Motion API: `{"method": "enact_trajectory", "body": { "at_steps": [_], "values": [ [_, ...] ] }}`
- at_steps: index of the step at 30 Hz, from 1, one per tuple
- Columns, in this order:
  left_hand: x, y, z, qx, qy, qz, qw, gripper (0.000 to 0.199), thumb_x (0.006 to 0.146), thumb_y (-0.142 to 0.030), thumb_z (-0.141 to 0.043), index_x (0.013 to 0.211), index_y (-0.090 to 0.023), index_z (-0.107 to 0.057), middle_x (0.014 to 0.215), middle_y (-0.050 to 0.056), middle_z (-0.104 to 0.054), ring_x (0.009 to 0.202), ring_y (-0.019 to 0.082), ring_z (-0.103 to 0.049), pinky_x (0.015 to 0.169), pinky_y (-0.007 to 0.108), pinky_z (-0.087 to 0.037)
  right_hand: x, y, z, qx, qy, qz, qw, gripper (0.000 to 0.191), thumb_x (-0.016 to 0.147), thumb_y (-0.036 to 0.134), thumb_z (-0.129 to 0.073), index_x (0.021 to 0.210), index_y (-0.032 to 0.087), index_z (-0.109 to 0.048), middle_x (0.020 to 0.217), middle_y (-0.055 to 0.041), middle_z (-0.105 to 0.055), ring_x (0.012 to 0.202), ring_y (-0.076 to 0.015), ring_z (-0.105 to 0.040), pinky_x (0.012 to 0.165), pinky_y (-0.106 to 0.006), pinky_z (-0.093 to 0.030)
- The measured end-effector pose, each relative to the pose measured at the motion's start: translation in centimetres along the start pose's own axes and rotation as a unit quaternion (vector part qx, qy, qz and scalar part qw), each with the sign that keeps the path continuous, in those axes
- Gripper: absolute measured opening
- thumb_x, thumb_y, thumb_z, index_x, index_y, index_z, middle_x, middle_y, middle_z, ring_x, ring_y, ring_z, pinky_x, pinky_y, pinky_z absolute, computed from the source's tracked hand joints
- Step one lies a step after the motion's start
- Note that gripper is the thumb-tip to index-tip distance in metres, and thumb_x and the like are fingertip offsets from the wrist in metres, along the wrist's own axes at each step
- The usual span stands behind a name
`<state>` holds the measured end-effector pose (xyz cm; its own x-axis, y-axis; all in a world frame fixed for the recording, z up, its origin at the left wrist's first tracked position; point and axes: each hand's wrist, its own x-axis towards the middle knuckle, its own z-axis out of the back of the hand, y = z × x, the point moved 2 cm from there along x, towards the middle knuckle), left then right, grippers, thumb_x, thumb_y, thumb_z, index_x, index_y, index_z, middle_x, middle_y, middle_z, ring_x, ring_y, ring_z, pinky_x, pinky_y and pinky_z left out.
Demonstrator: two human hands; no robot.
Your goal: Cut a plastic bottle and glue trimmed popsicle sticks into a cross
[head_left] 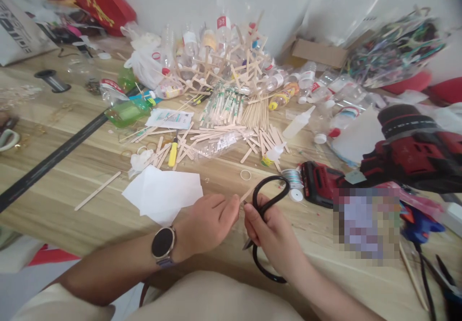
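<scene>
My left hand (pixel 216 220), with a round dark watch (pixel 163 242) on its wrist, is closed near the table's front edge. Its fingertips pinch a flat wooden craft stick (pixel 248 192), whose tip points up and to the right. Close beside it, my right hand (pixel 271 229) is closed round a pair of black-handled scissors (pixel 277 178). One handle loop rises above the hand and the other hangs below. Most of the blades are hidden by the fingers; a dark tip shows below them. White paper sheets (pixel 166 191) lie just beyond my left hand.
Craft sticks (pixel 267 140), a yellow-handled screwdriver (pixel 173 153) and plastic bottles (pixel 224 32) crowd the table's far side. At right are a thread spool (pixel 294 181), a red-black power drill (pixel 415 152) and a blue glue gun (pixel 420 224). A black strip (pixel 61 155) crosses the left side.
</scene>
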<state>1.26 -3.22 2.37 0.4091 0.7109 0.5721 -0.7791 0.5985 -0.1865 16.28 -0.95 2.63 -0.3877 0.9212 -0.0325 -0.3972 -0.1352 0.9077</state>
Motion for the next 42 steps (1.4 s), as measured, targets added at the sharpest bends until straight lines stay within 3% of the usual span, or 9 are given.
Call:
{"method": "enact_trajectory", "body": {
  "at_steps": [6, 14, 19, 22, 26, 31, 35, 38, 42],
  "values": [
    [0.9, 0.3, 0.5, -0.238, 0.19, 0.255, 0.918, 0.024, 0.096, -0.03, -0.047, 0.079, -0.019, -0.058, 0.067, -0.002, -0.065, 0.059, 0.012, -0.058, 0.052, 0.022, -0.038, 0.2, -1.1, 1.7, -0.309, -0.089, 0.307, 0.896, 0.024, 0.096, 0.014, -0.04, 0.085, 0.019, -0.06, 0.064, -0.0027, -0.067, 0.056, -0.0158, -0.058, 0.064, -0.032, -0.04],
    [0.0, 0.3, -0.6, -0.068, 0.135, 0.088, 0.985, 0.028, 0.1, -0.021, -0.033, 0.091, -0.015, -0.059, 0.071, 0.005, -0.064, 0.068, 0.02, -0.062, 0.061, 0.029, -0.043, 0.3, -0.4, 0.0, -0.226, -0.03, 0.138, 0.964, 0.028, 0.104, 0.02, -0.031, 0.08, 0.022, -0.045, 0.047, 0.008, -0.053, 0.035, -0.0107, -0.045, 0.042, -0.023, -0.034],
    [0.9, 0.7, 0.0, -0.239, 0.199, 0.265, 0.913, 0.022, 0.094, -0.026, -0.048, 0.076, -0.018, -0.059, 0.065, -0.002, -0.061, 0.059, 0.012, -0.055, 0.054, 0.022, -0.037, 0.1, -1.4, 1.1, -0.379, -0.097, 0.321, 0.863, 0.025, 0.097, 0.011, -0.037, 0.086, 0.018, -0.059, 0.063, -0.0017, -0.066, 0.054, -0.0154, -0.057, 0.066, -0.031, -0.039],
    [1.3, 0.7, 0.3, -0.301, 0.208, 0.323, 0.873, 0.024, 0.091, -0.031, -0.052, 0.071, -0.018, -0.056, 0.06, -0.005, -0.057, 0.055, 0.01, -0.049, 0.051, 0.021, -0.033, 0.2, -2.1, 1.6, -0.393, -0.086, 0.335, 0.852, 0.026, 0.093, 0.005, -0.039, 0.087, 0.017, -0.062, 0.066, -0.0033, -0.067, 0.061, -0.0162, -0.059, 0.071, -0.032, -0.037],
    [1.0, 0.5, 0.3, -0.259, 0.207, 0.306, 0.892, 0.022, 0.092, -0.026, -0.05, 0.072, -0.018, -0.055, 0.062, -0.004, -0.059, 0.056, 0.011, -0.052, 0.051, 0.022, -0.034, 0.5, -1.7, 1.2, -0.385, -0.088, 0.332, 0.857, 0.026, 0.094, 0.006, -0.038, 0.084, 0.018, -0.059, 0.063, -0.0022, -0.065, 0.056, -0.0156, -0.056, 0.067, -0.031, -0.038],
    [0.3, 0.1, -0.2, -0.035, 0.118, 0.097, 0.988, 0.027, 0.097, -0.017, -0.037, 0.079, -0.016, -0.057, 0.064, 0.002, -0.061, 0.059, 0.017, -0.058, 0.054, 0.027, -0.038, 1.0, -0.3, 0.5, -0.149, -0.015, 0.105, 0.983, 0.024, 0.098, 0.028, -0.039, 0.076, 0.023, -0.043, 0.052, 0.0046, -0.052, 0.042, -0.0123, -0.046, 0.044, -0.025, -0.036],
    [-0.2, 0.0, -0.5, 0.038, 0.056, 0.0, 0.998, 0.023, 0.097, -0.011, -0.036, 0.097, -0.011, -0.059, 0.063, 0.003, -0.061, 0.056, 0.018, -0.058, 0.052, 0.028, -0.04, 0.5, 0.0, -0.1, 0.083, 0.06, -0.09, 0.991, 0.033, 0.098, 0.048, -0.038, 0.074, 0.025, -0.035, 0.048, 0.0099, -0.04, 0.035, -0.0092, -0.035, 0.035, -0.022, -0.027],
    [0.1, -0.1, -0.2, -0.023, 0.078, 0.054, 0.995, 0.023, 0.098, -0.016, -0.037, 0.091, -0.015, -0.059, 0.066, 0.003, -0.064, 0.06, 0.017, -0.061, 0.054, 0.027, -0.041, 0.4, -0.5, 0.6, -0.051, -0.007, 0.033, 0.998, 0.028, 0.099, 0.038, -0.04, 0.075, 0.023, -0.041, 0.05, 0.0068, -0.047, 0.041, -0.0113, -0.043, 0.042, -0.024, -0.032],
    [0.7, 0.0, 0.3, -0.163, 0.179, 0.23, 0.943, 0.023, 0.095, -0.022, -0.047, 0.074, -0.019, -0.054, 0.064, -0.002, -0.063, 0.056, 0.012, -0.058, 0.052, 0.023, -0.037, 0.2, -1.4, 1.5, -0.306, -0.087, 0.284, 0.904, 0.022, 0.094, 0.013, -0.041, 0.082, 0.019, -0.057, 0.063, -0.002, -0.063, 0.056, -0.0156, -0.057, 0.063, -0.032, -0.04]
  ]
}}
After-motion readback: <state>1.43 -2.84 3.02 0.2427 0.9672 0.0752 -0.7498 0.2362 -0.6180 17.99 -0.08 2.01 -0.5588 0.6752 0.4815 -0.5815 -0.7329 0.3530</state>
